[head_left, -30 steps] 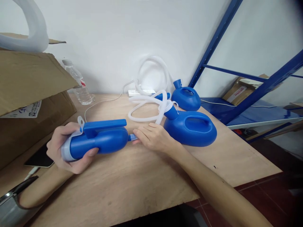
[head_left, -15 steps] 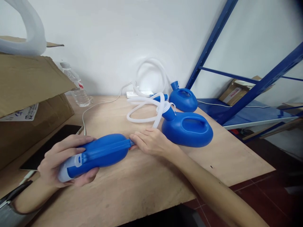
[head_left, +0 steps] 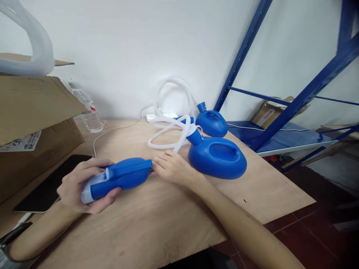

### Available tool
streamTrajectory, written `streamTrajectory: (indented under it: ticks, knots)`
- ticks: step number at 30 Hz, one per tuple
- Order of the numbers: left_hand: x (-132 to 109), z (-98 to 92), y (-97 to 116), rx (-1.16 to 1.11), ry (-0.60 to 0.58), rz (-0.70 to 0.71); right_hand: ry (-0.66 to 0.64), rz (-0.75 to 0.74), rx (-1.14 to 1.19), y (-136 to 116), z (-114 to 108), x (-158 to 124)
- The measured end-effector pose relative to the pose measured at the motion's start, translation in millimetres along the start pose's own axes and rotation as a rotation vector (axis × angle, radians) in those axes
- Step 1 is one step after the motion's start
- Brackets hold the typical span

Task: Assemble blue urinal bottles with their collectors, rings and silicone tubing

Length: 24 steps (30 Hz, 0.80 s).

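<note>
My left hand is wrapped round the blue plastic urinal receiver at its wide end, over a translucent cap. The receiver lies on its side above the table, its narrow end pointing right. At that narrow end, my right hand is closed with its fingers pinched together. A translucent hose runs down behind the right hand's knuckles, and the exact grip is hidden. Close to the right hand stands a blue urinal bottle with a handle and a white-capped neck.
Another blue bottle stands farther back, near a coiled hose and a white power strip. At left are a cardboard box, a water bottle and a dark tablet. A blue metal shelf adjoins the table's right side.
My left hand has shifted slightly right and up, and the receiver has turned a little in it. My right hand stays at its narrow end. The view has shifted slightly.
</note>
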<state>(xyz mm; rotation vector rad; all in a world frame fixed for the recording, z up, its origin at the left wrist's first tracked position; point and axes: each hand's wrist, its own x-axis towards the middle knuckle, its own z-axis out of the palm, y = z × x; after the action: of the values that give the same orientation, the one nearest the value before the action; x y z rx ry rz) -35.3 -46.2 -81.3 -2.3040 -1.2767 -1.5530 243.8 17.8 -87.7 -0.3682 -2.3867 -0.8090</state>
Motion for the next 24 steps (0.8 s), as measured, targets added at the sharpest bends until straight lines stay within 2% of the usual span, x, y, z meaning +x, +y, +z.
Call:
streamTrajectory:
  ticks: [3,7,14,24]
  knots:
    - [3.7,6.5,-14.6,0.011,0.130,0.204,0.037,-0.012,-0.020,10.6,-0.3,-2.7]
    - [1.2,4.3,-30.8,0.101,0.219,0.195,0.122,0.040,-0.054,19.3,-9.5,-10.5]
    - [0.2,5.8,-26.6,0.102,0.196,0.229,0.254,0.137,-0.134,13.9,-7.1,-11.7]
    - [3.1,8.1,-24.9,0.128,0.189,0.284,0.269,0.113,-0.082,20.4,-9.9,-14.7]
